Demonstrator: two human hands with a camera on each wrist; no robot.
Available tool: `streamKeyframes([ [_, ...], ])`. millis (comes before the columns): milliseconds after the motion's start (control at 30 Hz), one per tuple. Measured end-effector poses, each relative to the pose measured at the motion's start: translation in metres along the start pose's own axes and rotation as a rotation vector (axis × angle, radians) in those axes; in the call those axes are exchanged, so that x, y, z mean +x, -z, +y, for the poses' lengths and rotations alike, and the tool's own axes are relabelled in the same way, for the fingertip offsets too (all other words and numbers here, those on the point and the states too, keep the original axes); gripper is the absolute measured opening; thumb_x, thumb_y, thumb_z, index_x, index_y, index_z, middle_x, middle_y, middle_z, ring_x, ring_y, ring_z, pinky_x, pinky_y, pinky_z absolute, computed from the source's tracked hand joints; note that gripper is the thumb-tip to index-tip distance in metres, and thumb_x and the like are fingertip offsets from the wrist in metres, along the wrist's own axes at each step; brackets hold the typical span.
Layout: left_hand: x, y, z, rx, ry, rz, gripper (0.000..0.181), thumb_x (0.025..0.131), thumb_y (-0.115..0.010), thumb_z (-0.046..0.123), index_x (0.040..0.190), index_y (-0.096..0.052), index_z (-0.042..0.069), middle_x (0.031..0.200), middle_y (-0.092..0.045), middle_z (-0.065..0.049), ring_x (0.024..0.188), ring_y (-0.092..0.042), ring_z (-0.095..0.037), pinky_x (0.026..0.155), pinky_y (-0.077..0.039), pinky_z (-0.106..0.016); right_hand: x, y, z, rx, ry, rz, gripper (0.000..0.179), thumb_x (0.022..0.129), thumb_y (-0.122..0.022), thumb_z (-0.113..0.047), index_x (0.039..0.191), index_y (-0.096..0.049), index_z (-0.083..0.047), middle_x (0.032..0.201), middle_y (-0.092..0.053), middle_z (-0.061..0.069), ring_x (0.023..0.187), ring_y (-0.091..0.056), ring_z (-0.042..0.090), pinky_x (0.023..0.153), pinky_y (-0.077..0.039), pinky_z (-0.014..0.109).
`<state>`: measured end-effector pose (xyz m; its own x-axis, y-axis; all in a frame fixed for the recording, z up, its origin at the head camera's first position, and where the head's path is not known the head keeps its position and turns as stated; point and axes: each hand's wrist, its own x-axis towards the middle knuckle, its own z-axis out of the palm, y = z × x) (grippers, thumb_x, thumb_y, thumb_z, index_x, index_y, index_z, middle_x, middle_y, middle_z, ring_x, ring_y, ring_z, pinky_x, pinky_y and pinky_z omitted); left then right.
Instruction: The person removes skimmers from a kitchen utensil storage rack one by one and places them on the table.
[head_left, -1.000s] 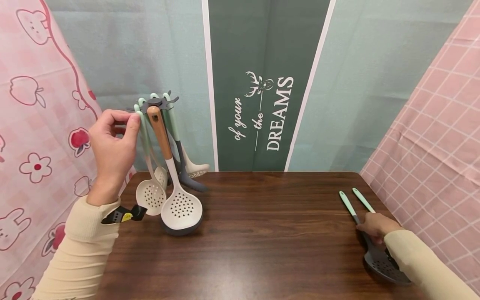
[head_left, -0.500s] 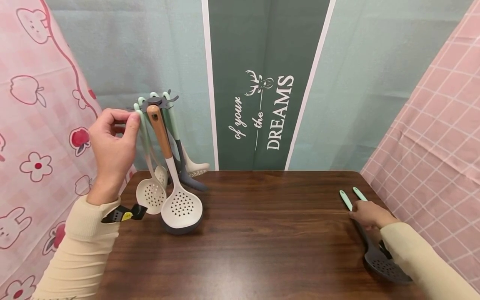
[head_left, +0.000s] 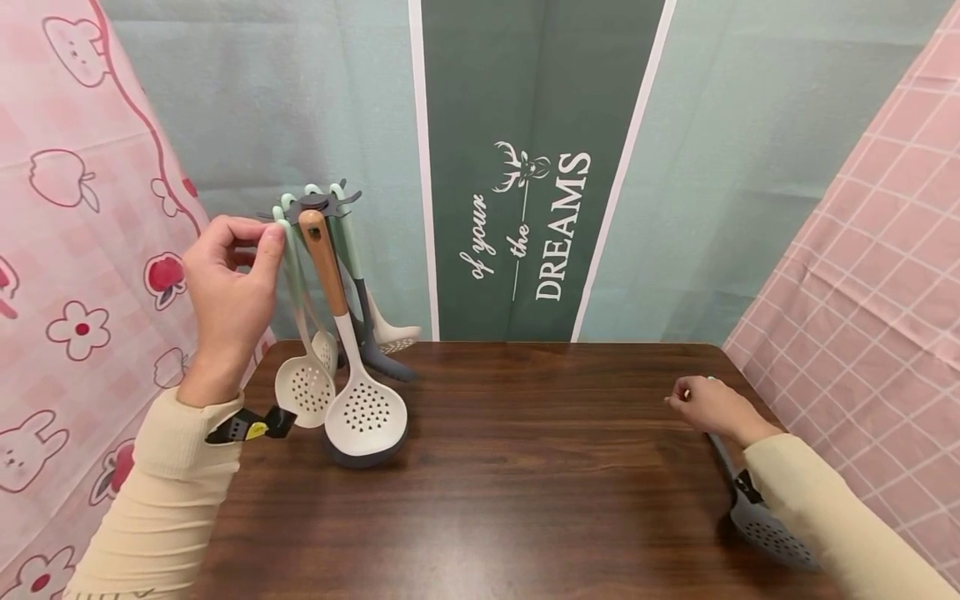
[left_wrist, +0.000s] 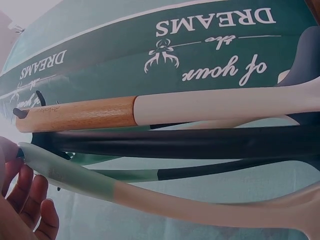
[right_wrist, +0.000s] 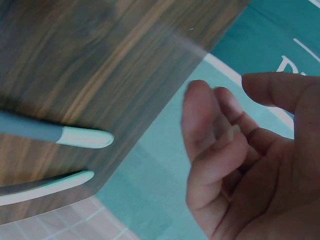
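Head view shows our left hand (head_left: 228, 292) at the hook rack (head_left: 311, 202), fingers pinching a dark hook tip (left_wrist: 20, 153) by the mint end of a white slotted skimmer (head_left: 306, 392); whether they catch that handle too, we cannot tell. Well to the right of the rack, a grey slotted skimmer (head_left: 772, 533) lies on the desk (head_left: 540, 467). Our right hand (head_left: 712, 408) hovers near its handle end, fingers loosely bent, thumb apart, gripping nothing. We judge this skimmer light, stiff and hardly fragile, but smooth and head-heavy, so it could slip or swing. We would take hold partway along its mint handle (right_wrist: 87, 137), clear of the second handle (right_wrist: 50, 187), which lies just beside it, farther from the rack.
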<state>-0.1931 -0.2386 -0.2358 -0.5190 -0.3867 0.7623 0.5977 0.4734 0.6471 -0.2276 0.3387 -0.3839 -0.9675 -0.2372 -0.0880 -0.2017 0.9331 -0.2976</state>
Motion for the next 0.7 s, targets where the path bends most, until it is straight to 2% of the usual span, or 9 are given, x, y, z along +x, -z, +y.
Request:
streamKeyframes([
  [67,0.000,0.000,0.000,-0.005,0.001,0.003,0.007,0.094,-0.072,0.012,0.091,-0.074,0.007,0.087,-0.065,0.012,0.071,-0.058,-0.005,0.069,-0.046,-0.020,0.002,0.001,-0.006,0.011,-0.001,0.028,0.022,0.101,-0.057,-0.022,0.083,-0.060,-0.011,0.065,-0.053,-0.001,0.055,-0.048,0.016,0.052,-0.038,0.033],
  [167,0.000,0.000,0.001,-0.010,0.002,0.003,0.006,0.094,-0.072,0.012,0.091,-0.074,0.006,0.087,-0.065,0.012,0.071,-0.059,-0.005,0.070,-0.046,-0.020,0.005,0.002,-0.015,0.036,-0.003,0.066,0.022,0.102,-0.058,-0.024,0.084,-0.061,-0.012,0.068,-0.055,0.000,0.056,-0.048,0.016,0.051,-0.038,0.033],
  [333,-0.001,-0.002,0.002,0.003,0.002,-0.008,0.021,0.095,-0.071,0.012,0.097,-0.069,-0.009,0.087,-0.065,0.015,0.073,-0.058,-0.004,0.071,-0.046,-0.021,0.008,0.004,-0.025,0.043,0.016,0.125,0.023,0.102,-0.060,-0.029,0.085,-0.064,-0.013,0.070,-0.060,-0.001,0.057,-0.051,0.015,0.049,-0.039,0.034],
  [400,-0.001,-0.002,0.002,-0.002,0.003,-0.003,0.020,0.095,-0.070,0.012,0.096,-0.069,-0.008,0.086,-0.064,0.016,0.072,-0.058,-0.004,0.071,-0.045,-0.020,0.009,0.005,-0.028,0.040,0.021,0.136,0.024,0.102,-0.061,-0.030,0.085,-0.065,-0.014,0.070,-0.061,-0.001,0.057,-0.052,0.014,0.049,-0.039,0.034],
  [567,0.000,-0.004,0.002,-0.038,0.011,0.022,0.012,0.097,-0.066,0.011,0.088,-0.071,0.008,0.082,-0.063,0.015,0.070,-0.055,-0.005,0.067,-0.043,-0.020,0.013,0.005,-0.034,0.039,0.044,0.165,0.024,0.102,-0.062,-0.029,0.082,-0.064,-0.014,0.069,-0.061,-0.001,0.057,-0.052,0.013,0.051,-0.039,0.033],
  [700,0.001,-0.004,0.003,-0.047,0.024,0.034,0.015,0.100,-0.063,0.013,0.089,-0.069,0.006,0.082,-0.064,0.012,0.072,-0.056,-0.007,0.065,-0.041,-0.020,0.016,0.002,-0.038,0.044,0.069,0.204,0.025,0.102,-0.062,-0.028,0.081,-0.065,-0.014,0.066,-0.058,-0.004,0.056,-0.049,0.013,0.051,-0.038,0.033],
])
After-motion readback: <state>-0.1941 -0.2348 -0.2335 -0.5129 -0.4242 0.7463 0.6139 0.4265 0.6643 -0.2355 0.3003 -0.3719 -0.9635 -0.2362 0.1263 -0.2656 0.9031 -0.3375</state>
